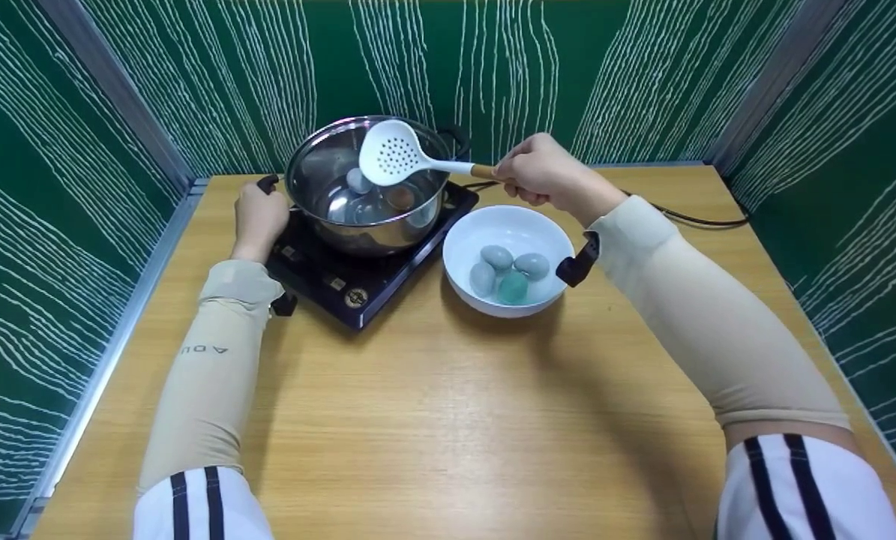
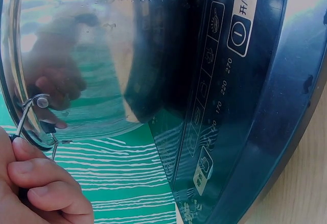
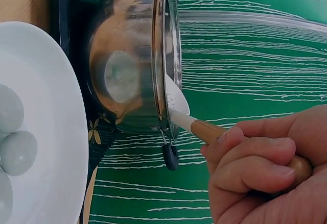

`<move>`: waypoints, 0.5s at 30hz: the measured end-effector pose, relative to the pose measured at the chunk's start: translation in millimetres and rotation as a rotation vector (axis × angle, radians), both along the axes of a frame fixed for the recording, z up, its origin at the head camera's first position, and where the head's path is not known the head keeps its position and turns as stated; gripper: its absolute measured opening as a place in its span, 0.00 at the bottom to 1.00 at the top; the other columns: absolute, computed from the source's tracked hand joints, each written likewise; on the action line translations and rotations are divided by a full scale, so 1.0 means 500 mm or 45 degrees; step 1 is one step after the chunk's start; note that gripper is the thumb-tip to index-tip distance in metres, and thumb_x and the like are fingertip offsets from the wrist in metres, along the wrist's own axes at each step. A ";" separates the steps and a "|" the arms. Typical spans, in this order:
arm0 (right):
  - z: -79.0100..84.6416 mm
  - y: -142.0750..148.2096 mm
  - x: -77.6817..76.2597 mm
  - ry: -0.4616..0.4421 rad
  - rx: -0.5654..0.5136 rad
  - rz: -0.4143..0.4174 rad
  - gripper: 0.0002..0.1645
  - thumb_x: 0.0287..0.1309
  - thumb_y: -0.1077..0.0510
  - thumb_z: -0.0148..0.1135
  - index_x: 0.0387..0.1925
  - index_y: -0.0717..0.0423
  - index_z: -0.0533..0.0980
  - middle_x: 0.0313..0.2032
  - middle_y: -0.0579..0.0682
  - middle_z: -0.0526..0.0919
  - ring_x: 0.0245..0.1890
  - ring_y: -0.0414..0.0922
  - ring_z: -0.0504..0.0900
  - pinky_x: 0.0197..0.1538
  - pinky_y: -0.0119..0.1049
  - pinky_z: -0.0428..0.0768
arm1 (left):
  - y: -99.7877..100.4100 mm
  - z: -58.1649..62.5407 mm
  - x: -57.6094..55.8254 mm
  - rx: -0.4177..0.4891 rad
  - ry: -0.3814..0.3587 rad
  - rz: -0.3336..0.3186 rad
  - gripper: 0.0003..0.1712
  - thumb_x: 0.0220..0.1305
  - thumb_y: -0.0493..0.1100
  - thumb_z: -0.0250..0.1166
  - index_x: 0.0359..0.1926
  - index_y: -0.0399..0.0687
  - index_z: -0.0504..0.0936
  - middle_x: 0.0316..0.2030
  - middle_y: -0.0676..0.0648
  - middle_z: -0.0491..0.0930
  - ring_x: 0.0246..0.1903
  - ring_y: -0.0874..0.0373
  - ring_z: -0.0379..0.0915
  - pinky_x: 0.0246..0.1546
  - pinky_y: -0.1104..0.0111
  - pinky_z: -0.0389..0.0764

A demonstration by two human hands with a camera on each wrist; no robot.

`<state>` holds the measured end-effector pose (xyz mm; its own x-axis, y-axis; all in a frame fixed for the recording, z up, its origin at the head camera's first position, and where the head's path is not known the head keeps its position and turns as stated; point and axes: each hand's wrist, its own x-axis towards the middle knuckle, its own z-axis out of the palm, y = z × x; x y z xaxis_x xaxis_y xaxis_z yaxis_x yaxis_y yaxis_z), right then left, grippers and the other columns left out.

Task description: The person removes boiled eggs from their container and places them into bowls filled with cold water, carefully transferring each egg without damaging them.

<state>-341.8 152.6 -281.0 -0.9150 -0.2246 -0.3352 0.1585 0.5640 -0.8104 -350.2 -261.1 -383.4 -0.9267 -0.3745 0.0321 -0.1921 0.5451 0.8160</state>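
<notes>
My left hand (image 1: 262, 221) grips the black side handle (image 1: 268, 183) of a steel pot (image 1: 376, 238); in the left wrist view its curled fingers (image 2: 51, 183) hide most of that handle. My right hand (image 1: 543, 171) holds a white perforated skimmer (image 1: 388, 154) by its wooden handle (image 3: 207, 130). In the head view the skimmer's head overlaps the pot's opening, bare of any egg. Inside the pot show a pale egg (image 1: 358, 181) and a brownish round shape (image 1: 400, 198). Right of the pot, a white bowl (image 1: 507, 225) contains several pale eggs (image 1: 497, 257) and a green one (image 1: 513, 288).
Under the pot is a black induction cooker (image 1: 328, 289) with printed controls. A black cable (image 1: 699, 221) runs along the back right of the wooden table (image 1: 433, 420). Green walls (image 1: 492, 75) with white wavy lines enclose the back and both sides.
</notes>
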 end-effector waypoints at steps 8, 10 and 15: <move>-0.016 -0.026 -0.006 0.005 -0.013 -0.017 0.16 0.83 0.54 0.55 0.58 0.60 0.80 0.30 0.46 0.77 0.21 0.39 0.66 0.27 0.31 0.66 | -0.004 -0.001 -0.003 0.016 -0.010 -0.020 0.11 0.72 0.37 0.46 0.29 0.50 0.64 0.20 0.56 0.54 0.25 0.56 0.49 0.35 0.61 0.58; -0.019 -0.034 -0.007 0.000 -0.012 -0.021 0.16 0.83 0.54 0.54 0.58 0.60 0.80 0.32 0.47 0.77 0.22 0.40 0.66 0.28 0.31 0.66 | -0.004 -0.001 -0.003 -0.007 0.000 -0.025 0.12 0.73 0.37 0.45 0.29 0.50 0.65 0.19 0.56 0.54 0.25 0.56 0.49 0.36 0.61 0.58; -0.025 -0.052 -0.008 0.036 0.041 -0.009 0.16 0.83 0.54 0.54 0.59 0.58 0.81 0.34 0.47 0.77 0.26 0.41 0.69 0.30 0.33 0.68 | -0.002 -0.002 0.000 -0.027 0.019 -0.015 0.14 0.73 0.37 0.45 0.26 0.50 0.62 0.21 0.56 0.55 0.28 0.53 0.52 0.38 0.60 0.59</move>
<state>-346.1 126.5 -293.4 -0.9256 -0.2077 -0.3164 0.1401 0.5886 -0.7962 -350.3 -262.1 -384.4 -0.9304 -0.3625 0.0542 -0.1730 0.5647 0.8070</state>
